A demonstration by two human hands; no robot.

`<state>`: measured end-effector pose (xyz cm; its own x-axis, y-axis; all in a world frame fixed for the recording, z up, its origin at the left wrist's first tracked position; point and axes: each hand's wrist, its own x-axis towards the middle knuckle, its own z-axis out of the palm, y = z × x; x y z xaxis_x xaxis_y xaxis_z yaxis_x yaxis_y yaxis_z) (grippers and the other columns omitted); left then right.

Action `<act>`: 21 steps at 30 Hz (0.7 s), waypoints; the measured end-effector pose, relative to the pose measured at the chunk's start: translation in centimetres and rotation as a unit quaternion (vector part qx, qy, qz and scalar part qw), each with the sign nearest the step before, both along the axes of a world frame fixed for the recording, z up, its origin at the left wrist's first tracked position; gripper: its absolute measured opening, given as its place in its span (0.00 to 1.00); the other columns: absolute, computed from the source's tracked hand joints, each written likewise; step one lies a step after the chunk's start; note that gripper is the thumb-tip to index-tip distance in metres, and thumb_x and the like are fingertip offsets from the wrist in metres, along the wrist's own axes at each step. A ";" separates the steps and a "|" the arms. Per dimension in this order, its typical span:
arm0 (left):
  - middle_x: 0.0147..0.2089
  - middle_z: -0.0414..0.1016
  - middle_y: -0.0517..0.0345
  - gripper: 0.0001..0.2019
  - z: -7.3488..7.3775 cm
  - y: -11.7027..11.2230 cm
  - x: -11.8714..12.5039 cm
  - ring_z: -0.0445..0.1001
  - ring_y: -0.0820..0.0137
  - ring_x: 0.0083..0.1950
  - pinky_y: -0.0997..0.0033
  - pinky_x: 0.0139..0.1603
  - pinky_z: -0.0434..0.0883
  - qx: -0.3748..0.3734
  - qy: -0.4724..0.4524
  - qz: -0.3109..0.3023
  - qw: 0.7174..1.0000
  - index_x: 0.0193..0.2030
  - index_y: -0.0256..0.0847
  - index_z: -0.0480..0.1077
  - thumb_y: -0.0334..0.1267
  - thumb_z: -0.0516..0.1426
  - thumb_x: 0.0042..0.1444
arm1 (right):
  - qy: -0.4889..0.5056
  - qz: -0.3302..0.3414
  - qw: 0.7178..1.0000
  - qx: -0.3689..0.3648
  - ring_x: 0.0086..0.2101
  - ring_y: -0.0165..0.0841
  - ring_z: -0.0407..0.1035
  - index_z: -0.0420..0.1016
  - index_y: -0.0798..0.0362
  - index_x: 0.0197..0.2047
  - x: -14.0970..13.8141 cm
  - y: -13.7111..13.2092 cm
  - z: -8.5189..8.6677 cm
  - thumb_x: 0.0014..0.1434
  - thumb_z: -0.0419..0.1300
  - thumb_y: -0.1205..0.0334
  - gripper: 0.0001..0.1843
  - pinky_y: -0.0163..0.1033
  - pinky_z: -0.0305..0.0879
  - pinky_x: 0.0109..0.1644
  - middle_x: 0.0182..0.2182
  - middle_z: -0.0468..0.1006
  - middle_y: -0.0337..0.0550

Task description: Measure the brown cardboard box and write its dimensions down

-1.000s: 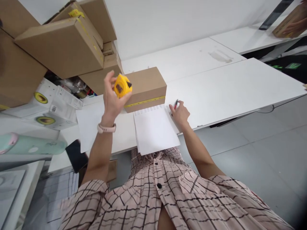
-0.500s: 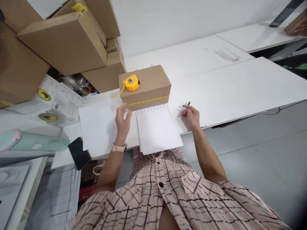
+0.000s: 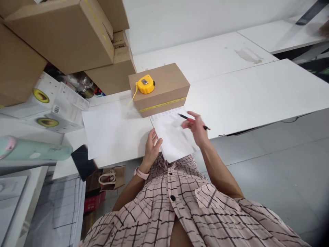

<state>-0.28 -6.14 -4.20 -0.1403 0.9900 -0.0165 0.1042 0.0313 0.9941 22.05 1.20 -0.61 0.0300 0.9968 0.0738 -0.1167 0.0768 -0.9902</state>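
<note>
My right hand (image 3: 197, 132) grips a red and black pen (image 3: 190, 119), its dark tip pointing left over a white notepad (image 3: 171, 142). Small dark marks run along the pad's top edge. At the pad's left edge rests my left hand (image 3: 151, 147), thumb on the paper and apart from the fingers. Just behind the pad stands a closed cardboard box (image 3: 167, 77). A yellow tape measure (image 3: 145, 84) sits on the box, and its blade (image 3: 164, 104) stretches across the box's front side.
Loose white paper (image 3: 102, 133) lies left of the pad on the white table (image 3: 231, 89). A dark phone (image 3: 83, 162) and a mint-green bottle (image 3: 38, 151) are farther left. Large cardboard boxes (image 3: 61, 37) rise at the back left, above white boxes with avocado pictures (image 3: 48, 121).
My left hand has moved right and down to the notepad's left edge. My right hand has brought the pen left over the pad. The view has shifted slightly.
</note>
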 end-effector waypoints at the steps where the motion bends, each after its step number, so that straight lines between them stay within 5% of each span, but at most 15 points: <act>1: 0.74 0.60 0.44 0.29 -0.1 0.3 -0.1 0.59 0.54 0.74 0.50 0.73 0.61 0.017 0.067 -0.010 0.998 0.69 0.45 0.60 0.50 0.58 0.64 | 0.024 0.061 0.998 -0.017 0.33 0.35 0.76 0.73 0.48 0.53 -1.3 0.6 0.1 0.64 0.45 0.27 0.36 0.44 0.73 0.40 0.30 0.80 0.43; 3: 0.72 0.62 0.42 0.25 -0.3 1.2 -0.5 0.59 0.53 0.74 0.47 0.74 0.58 0.051 0.238 -0.033 0.969 0.67 0.41 0.64 0.46 0.55 0.66 | 0.058 0.139 0.987 -0.049 0.37 0.36 0.77 0.76 0.50 0.52 -4.2 2.1 0.0 0.60 0.51 0.26 0.37 0.43 0.73 0.42 0.36 0.83 0.47; 5: 0.73 0.62 0.41 0.23 -0.4 2.3 -1.1 0.56 0.51 0.76 0.43 0.76 0.53 0.067 0.402 -0.066 0.911 0.66 0.38 0.65 0.44 0.53 0.66 | 0.061 0.164 0.982 -0.071 0.35 0.34 0.76 0.78 0.51 0.43 -7.2 4.0 -0.8 0.55 0.61 0.28 0.33 0.40 0.72 0.40 0.32 0.82 0.45; 9: 0.75 0.59 0.45 0.25 -0.6 3.6 -1.8 0.54 0.50 0.76 0.41 0.76 0.50 0.060 0.550 -0.107 0.826 0.68 0.39 0.63 0.45 0.52 0.68 | 0.030 0.113 0.991 -0.065 0.25 0.30 0.68 0.72 0.50 0.29 -11.8 7.0 -3.2 0.52 0.66 0.33 0.27 0.37 0.67 0.34 0.19 0.71 0.35; 14: 0.75 0.58 0.46 0.26 -0.7 3.5 -1.8 0.54 0.50 0.76 0.43 0.75 0.51 0.070 0.567 -0.104 0.814 0.70 0.38 0.62 0.46 0.51 0.68 | 0.020 0.148 0.988 -0.040 0.30 0.32 0.74 0.72 0.50 0.36 -13.1 7.5 -5.0 0.48 0.70 0.39 0.25 0.38 0.70 0.37 0.27 0.79 0.38; 18: 0.75 0.59 0.47 0.25 -0.7 3.6 -1.6 0.56 0.49 0.75 0.42 0.74 0.53 0.071 0.563 -0.103 0.817 0.68 0.38 0.63 0.46 0.51 0.68 | -0.074 0.116 0.991 -0.002 0.23 0.30 0.66 0.66 0.49 0.30 -12.3 7.3 -5.3 0.57 0.62 0.39 0.21 0.36 0.63 0.30 0.19 0.71 0.35; 21: 0.75 0.60 0.47 0.24 -0.6 3.7 -1.5 0.57 0.50 0.74 0.41 0.73 0.54 0.073 0.559 -0.095 0.820 0.67 0.39 0.64 0.46 0.52 0.68 | -0.112 0.094 0.989 0.039 0.25 0.29 0.66 0.68 0.50 0.32 -12.1 7.5 -5.5 0.60 0.60 0.43 0.19 0.36 0.62 0.32 0.23 0.73 0.36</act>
<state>-1.77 -2.44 -4.79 0.1694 0.9759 0.1374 0.9431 -0.2010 0.2647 9.94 8.70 -6.06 -0.1802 0.9745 0.1335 0.0861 0.1509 -0.9848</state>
